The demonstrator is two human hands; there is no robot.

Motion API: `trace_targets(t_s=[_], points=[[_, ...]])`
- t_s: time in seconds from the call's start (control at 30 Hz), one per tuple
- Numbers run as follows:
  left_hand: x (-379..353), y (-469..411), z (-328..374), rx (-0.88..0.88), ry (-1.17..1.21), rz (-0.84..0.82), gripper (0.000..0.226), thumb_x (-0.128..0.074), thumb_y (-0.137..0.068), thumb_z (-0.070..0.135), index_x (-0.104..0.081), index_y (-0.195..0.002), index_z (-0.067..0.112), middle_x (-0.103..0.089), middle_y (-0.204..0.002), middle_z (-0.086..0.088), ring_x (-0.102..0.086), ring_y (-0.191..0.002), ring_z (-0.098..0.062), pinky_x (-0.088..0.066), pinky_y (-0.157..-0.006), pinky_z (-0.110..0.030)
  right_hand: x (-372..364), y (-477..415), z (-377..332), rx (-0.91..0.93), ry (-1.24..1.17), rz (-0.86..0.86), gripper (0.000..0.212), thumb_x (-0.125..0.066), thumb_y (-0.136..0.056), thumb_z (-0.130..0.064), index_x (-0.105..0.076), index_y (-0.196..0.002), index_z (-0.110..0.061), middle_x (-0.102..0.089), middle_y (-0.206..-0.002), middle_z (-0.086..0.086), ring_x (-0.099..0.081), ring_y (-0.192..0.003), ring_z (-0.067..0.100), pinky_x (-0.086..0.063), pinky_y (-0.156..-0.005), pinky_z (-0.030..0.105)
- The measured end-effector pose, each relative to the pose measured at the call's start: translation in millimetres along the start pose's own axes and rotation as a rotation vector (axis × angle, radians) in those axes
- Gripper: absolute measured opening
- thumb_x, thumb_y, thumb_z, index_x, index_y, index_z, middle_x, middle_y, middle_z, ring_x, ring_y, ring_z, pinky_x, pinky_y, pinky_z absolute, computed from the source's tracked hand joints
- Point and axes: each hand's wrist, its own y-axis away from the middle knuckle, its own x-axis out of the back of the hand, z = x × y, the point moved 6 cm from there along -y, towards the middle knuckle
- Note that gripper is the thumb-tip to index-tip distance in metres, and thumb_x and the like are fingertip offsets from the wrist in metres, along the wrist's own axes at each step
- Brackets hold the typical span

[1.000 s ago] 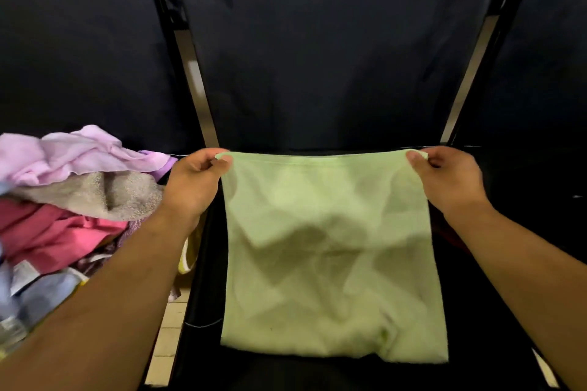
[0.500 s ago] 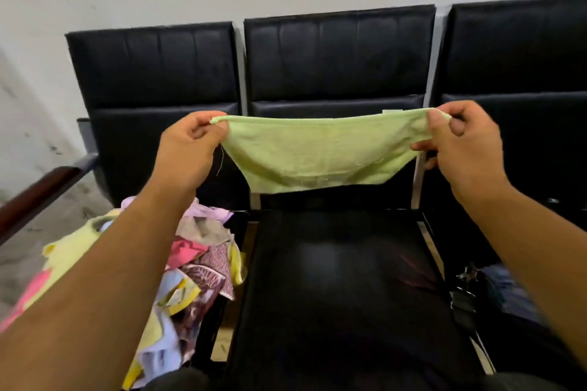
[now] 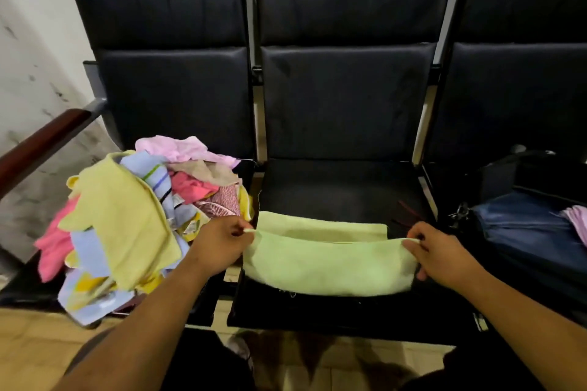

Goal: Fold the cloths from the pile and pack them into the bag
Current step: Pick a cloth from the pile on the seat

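A light green cloth (image 3: 327, 267) lies across the front of the middle black seat (image 3: 340, 187), its near part doubled over the far part. My left hand (image 3: 219, 243) pinches its left corner and my right hand (image 3: 440, 252) pinches its right corner, both just above the seat. A pile of cloths (image 3: 133, 216) in yellow, pink, blue and lilac covers the left seat. An open dark bag (image 3: 527, 232) sits on the right seat with a blue cloth and a lilac cloth (image 3: 576, 220) inside.
Three joined black chairs stand against a white wall. A dark red armrest (image 3: 41, 143) runs at the far left. The pile overhangs the left seat's front edge above a tan tiled floor (image 3: 31, 352). My legs show at the bottom.
The green cloth, held up stretched in the air before the backrest, has come down onto the middle seat. Both hands lowered with it, and it now lies doubled over.
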Motion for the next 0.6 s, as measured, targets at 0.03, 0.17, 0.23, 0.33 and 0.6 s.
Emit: trace_targets(t_s=[0.03,0.17,0.23,0.33,0.6], points=[[-5.8,-4.1,-6.8,0.014,-0.002,-0.020,0.013,-0.075,-0.087,0.021,-0.075,-0.079,0.031,-0.076,-0.081,0.015,-0.068,-0.079,0.005,-0.050,-0.076,-0.019,-4.7,-4.4,3.5,-0.013,0.008,-0.002,0.012,-0.061,-0.101,-0.030,-0.057,-0.090,-0.024,-0.071,-0.072,0.003,-0.069,-0.048,0.014,-0.057,-0.063,0.034],[-14.2,-22.1,-16.4,0.038,-0.043,-0.033,0.009,-0.075,-0.089,0.024,-0.075,-0.083,0.031,-0.075,-0.084,0.013,-0.069,-0.085,-0.002,-0.045,-0.072,-0.011,-15.0,-26.5,16.4,-0.065,0.022,0.011,0.011,-0.065,-0.097,-0.036,-0.061,-0.088,-0.032,-0.072,-0.082,0.000,-0.071,-0.065,0.019,-0.061,-0.073,0.043],[-22.6,-43.3,-21.7,0.055,-0.086,-0.053,0.003,-0.074,-0.091,0.025,-0.077,-0.091,0.025,-0.075,-0.090,0.009,-0.069,-0.088,-0.007,-0.041,-0.069,-0.007,-24.1,-47.0,25.2,-0.084,0.030,0.005,0.005,-0.065,-0.096,-0.036,-0.065,-0.092,-0.033,-0.073,-0.089,-0.001,-0.071,-0.073,0.021,-0.061,-0.078,0.044],[-30.6,-75.5,-23.8,0.063,-0.154,-0.065,0.009,-0.075,-0.090,0.024,-0.078,-0.098,0.021,-0.075,-0.095,0.003,-0.069,-0.093,-0.014,-0.047,-0.080,-0.022,-32.0,-68.6,25.6,-0.077,0.090,0.042,0.006,-0.064,-0.097,-0.034,-0.067,-0.095,-0.030,-0.075,-0.086,-0.002,-0.071,-0.078,0.020,-0.057,-0.078,0.038],[-59.8,-138.4,-47.0,0.144,-0.192,-0.079,0.006,-0.074,-0.088,0.025,-0.073,-0.084,0.030,-0.074,-0.085,0.007,-0.069,-0.076,-0.014,-0.052,-0.073,-0.026,-54.7,-119.1,39.7,-0.119,0.121,0.066,0.008,-0.064,-0.095,-0.037,-0.063,-0.088,-0.036,-0.070,-0.082,-0.006,-0.066,-0.080,0.020,-0.059,-0.076,0.041]])
